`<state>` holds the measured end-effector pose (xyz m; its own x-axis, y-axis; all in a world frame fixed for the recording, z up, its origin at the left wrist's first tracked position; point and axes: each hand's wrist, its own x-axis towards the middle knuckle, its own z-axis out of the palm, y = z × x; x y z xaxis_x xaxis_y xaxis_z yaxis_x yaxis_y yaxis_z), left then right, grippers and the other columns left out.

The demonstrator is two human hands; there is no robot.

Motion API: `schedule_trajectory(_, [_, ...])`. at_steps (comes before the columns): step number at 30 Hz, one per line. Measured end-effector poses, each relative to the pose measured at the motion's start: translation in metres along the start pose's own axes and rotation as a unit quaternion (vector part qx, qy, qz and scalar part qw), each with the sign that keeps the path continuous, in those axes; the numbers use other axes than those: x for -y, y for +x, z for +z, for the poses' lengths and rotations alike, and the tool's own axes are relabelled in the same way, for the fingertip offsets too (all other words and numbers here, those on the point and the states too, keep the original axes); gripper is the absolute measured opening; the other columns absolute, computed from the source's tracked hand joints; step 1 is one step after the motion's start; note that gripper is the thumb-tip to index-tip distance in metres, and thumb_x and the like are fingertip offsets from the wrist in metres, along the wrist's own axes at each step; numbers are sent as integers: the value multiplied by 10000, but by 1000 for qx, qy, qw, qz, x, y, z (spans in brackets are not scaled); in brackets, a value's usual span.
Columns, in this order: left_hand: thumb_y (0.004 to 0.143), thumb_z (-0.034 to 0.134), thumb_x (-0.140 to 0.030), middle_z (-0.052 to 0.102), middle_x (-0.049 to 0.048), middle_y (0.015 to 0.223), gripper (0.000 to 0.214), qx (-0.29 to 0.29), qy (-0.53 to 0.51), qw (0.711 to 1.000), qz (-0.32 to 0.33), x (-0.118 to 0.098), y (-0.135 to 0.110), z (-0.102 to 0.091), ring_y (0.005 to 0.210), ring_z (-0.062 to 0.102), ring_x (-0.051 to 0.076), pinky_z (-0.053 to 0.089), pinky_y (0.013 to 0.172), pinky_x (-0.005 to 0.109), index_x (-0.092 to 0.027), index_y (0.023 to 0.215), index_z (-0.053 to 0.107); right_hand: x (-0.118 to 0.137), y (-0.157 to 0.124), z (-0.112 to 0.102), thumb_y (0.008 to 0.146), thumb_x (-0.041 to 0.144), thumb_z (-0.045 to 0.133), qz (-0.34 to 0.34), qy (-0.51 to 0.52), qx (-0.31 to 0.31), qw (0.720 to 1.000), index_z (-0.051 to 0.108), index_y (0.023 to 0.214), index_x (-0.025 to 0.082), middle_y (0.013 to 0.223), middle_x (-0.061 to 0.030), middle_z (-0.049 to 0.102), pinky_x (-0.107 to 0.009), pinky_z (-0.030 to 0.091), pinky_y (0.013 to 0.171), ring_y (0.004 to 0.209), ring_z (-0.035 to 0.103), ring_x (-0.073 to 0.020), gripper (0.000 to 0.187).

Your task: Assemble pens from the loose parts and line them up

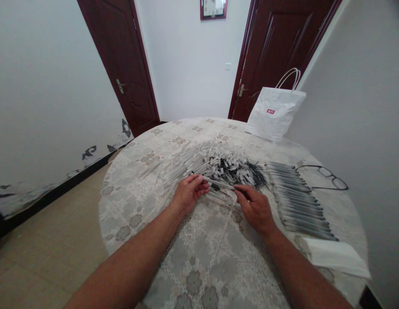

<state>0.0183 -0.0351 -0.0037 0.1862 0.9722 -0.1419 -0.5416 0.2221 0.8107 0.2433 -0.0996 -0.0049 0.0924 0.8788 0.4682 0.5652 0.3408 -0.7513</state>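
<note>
Between my two hands runs a thin, pale pen (219,183), held nearly level above the table. My left hand (190,192) pinches its left end with thumb and fingers. At the other end, my right hand (253,207) grips it between thumb and forefinger. Just beyond my hands lies a heap of loose pen parts (199,161): clear tubes at the left, white caps in the middle, dark thin pieces at the right. To the right, a row of pens (299,201) lies side by side, clear-bodied with dark ends.
A round table with a patterned cloth (193,257) carries everything. Eyeglasses (331,178) lie right of the pen row, and a folded white paper or cloth (336,255) sits nearer me. A white paper bag (275,111) stands at the back right edge.
</note>
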Motion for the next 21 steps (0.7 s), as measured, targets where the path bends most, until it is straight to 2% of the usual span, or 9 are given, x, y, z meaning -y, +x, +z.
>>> schedule_trajectory(4, [749,812,-269,718,64,771,245,9,-6,1000,-7,0,-1,0,677,708,158,614,714,312,-121,869,657,1,0,-2,924,419,583,12,-2,19,1000,722,1081,250,772,-42,737,-325,541,707,669,685,-201,270])
schedule_trajectory(9, [747,815,-284,716,73,770,242,15,18,1000,-5,-1,0,-3,683,705,162,611,715,314,-117,845,670,6,-1,-2,928,419,589,24,16,34,999,713,1064,245,793,-43,752,-307,555,686,674,712,-193,253])
schedule_trajectory(14, [746,814,-304,715,85,794,265,24,53,998,8,-4,0,-4,693,702,173,612,713,338,-116,886,690,9,-1,-2,892,467,634,117,108,57,986,701,1053,205,801,-65,758,-306,575,641,653,712,-192,314])
schedule_trajectory(21, [761,799,-328,707,85,799,268,39,116,992,16,-8,0,-5,689,683,158,611,715,335,-118,892,698,9,6,-3,764,454,750,232,248,75,938,684,955,171,808,-67,747,-297,597,547,604,693,-173,348])
